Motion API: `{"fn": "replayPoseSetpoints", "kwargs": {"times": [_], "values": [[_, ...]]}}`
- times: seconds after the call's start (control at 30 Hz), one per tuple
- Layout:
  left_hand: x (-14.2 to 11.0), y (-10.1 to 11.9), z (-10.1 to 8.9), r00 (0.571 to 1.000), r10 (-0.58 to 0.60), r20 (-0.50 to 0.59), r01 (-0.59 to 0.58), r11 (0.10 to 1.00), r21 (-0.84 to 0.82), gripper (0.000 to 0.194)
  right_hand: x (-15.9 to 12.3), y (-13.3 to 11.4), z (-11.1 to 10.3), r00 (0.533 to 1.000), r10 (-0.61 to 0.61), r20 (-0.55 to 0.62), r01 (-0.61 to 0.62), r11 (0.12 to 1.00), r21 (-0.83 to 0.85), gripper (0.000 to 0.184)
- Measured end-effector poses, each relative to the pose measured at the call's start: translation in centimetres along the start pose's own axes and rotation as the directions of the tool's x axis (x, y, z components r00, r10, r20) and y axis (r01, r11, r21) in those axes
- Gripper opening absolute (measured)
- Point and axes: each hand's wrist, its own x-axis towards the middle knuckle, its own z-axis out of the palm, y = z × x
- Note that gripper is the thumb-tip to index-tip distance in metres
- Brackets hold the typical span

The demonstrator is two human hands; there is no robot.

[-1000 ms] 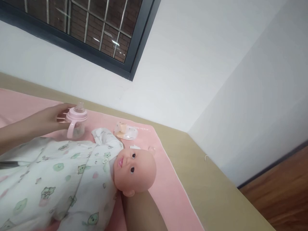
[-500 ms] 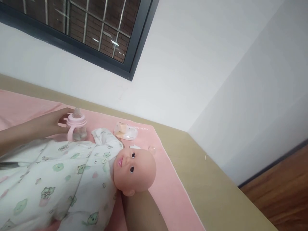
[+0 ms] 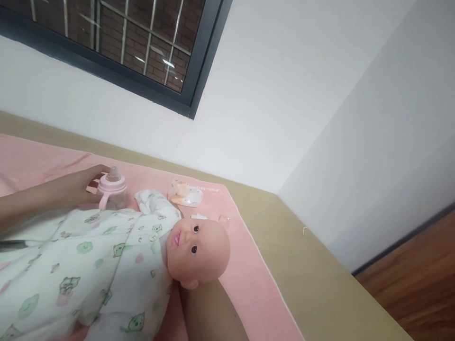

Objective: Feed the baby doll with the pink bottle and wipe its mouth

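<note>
My left hand (image 3: 90,182) comes in from the left and is closed round the far side of a baby bottle (image 3: 113,193). The bottle is clear with a pink collar, pink handles and a clear teat pointing up. It stands almost upright at the pink cloth, its base hidden by the doll. A bald baby doll (image 3: 199,251) in a white printed suit lies on its back along the lower left, face up. My bare right arm (image 3: 211,310) passes under its neck and head; the right hand is out of sight.
A pink cloth (image 3: 256,270) covers part of a tan surface (image 3: 270,222). On it lie a clear printed packet (image 3: 186,193) and a small clear piece (image 3: 223,219) by the doll's head. White walls (image 3: 270,94) and a dark-framed window (image 3: 192,80) stand behind.
The bottle and my left hand have moved down slightly toward the cloth. The doll and the packet are where they were, apart from a slight shift of the view.
</note>
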Motion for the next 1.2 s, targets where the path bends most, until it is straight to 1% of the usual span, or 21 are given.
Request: {"fn": "replayPoseSetpoints", "kwargs": {"times": [0.03,0.07,0.1,0.17,0.2,0.23,0.27,0.3,0.33,0.37,0.4,0.43,0.47,0.5,0.57,0.63,0.73,0.83,0.97,1.1,1.2], "values": [[0.0,0.0,-0.1,1.0,0.001,0.015,-0.001,1.0,-0.009,0.076,0.0,-0.1,0.2,0.976,0.169,-0.135,-0.148,0.977,0.156,0.025],[0.0,0.0,-0.1,1.0,0.002,0.026,-0.002,1.0,-0.016,0.075,0.1,-0.2,0.4,0.912,0.299,-0.28,-0.184,0.91,0.372,0.025],[0.0,0.0,-0.1,1.0,0.004,0.031,-0.004,1.0,-0.017,0.073,0.1,-0.3,0.6,0.818,0.413,-0.4,-0.126,0.808,0.576,0.025],[-0.1,0.2,-0.2,0.999,0.004,0.034,-0.004,1.0,-0.001,0.07,0.2,-0.4,0.9,0.621,0.602,-0.502,0.083,0.587,0.805,0.024],[-0.2,0.4,-0.1,0.999,0.006,0.033,-0.006,1.0,0.013,0.069,0.2,-0.4,1.0,0.559,0.652,-0.512,0.164,0.518,0.839,0.024],[-0.3,0.5,-0.1,0.999,0.01,0.031,-0.011,1.0,0.025,0.068,0.3,-0.4,1.0,0.539,0.669,-0.512,0.199,0.489,0.849,0.026],[-0.5,0.7,0.0,0.999,0.014,0.029,-0.015,0.999,0.036,0.066,0.3,-0.4,0.9,0.576,0.644,-0.504,0.184,0.499,0.847,0.028],[-0.6,0.9,0.1,1.0,0.013,0.025,-0.014,0.999,0.044,0.065,0.3,-0.3,0.7,0.657,0.581,-0.48,0.117,0.551,0.826,0.031],[-0.8,1.0,0.1,1.0,0.007,0.02,-0.008,0.999,0.05,0.064,0.3,-0.2,0.4,0.775,0.474,-0.418,0.017,0.646,0.763,0.034],[-0.9,1.1,0.2,1.0,0.003,0.016,-0.003,0.999,0.051,0.064,0.3,-0.2,0.0,0.895,0.332,-0.299,-0.079,0.776,0.626,0.036],[-1.0,1.2,0.2,1.0,-0.001,0.015,0.0,0.999,0.051,0.065,0.3,-0.1,-0.5,0.975,0.194,-0.111,-0.135,0.906,0.4,0.037],[-1.0,1.3,0.2,1.0,-0.006,0.015,0.005,0.999,0.053,0.065,0.4,0.0,-1.0,0.988,0.1,0.12,-0.113,0.988,0.108,0.037],[-1.1,1.3,0.2,1.0,-0.009,0.018,0.008,0.998,0.058,0.066,0.4,0.0,-1.5,0.939,0.064,0.338,0.002,0.982,-0.191,0.036],[-1.1,1.3,0.2,1.0,-0.012,0.021,0.011,0.998,0.066,0.067,0.5,0.0,-1.9,0.857,0.085,0.508,0.171,0.884,-0.436,0.038],[-1.0,1.1,0.2,0.999,-0.021,0.026,0.018,0.996,0.089,0.067,0.6,0.0,-2.5,0.709,0.215,0.672,0.486,0.542,-0.686,0.049],[-0.8,0.8,0.2,0.999,-0.028,0.029,0.025,0.994,0.11,0.066,0.7,-0.1,-2.7,0.652,0.305,0.694,0.652,0.242,-0.719,0.057],[-0.5,0.2,0.2,0.999,-0.014,0.029,0.01,0.992,0.129,0.065,0.8,-0.1,-2.5,0.618,0.344,0.707,0.741,0.046,-0.67,0.056],[-0.2,-0.3,0.1,1.0,-0.019,0.017,0.016,0.989,0.15,0.062,0.9,-0.1,-2.6,0.582,0.351,0.734,0.777,0.027,-0.629,0.055],[-0.2,-0.4,0.1,1.0,-0.027,0.003,0.026,0.987,0.16,0.064,1.2,0.0,-3.5,0.567,0.269,0.778,0.769,0.165,-0.617,0.062],[0.0,-0.6,0.3,0.999,-0.022,-0.028,0.026,0.984,0.178,0.067,1.2,0.0,-3.9,0.608,0.228,0.76,0.685,0.332,-0.648,0.063],[0.5,-1.2,0.3,0.996,-0.052,-0.068,0.065,0.975,0.21,0.069,0.8,0.1,-3.4,0.696,0.185,0.693,0.578,0.427,-0.695,0.056]]}}
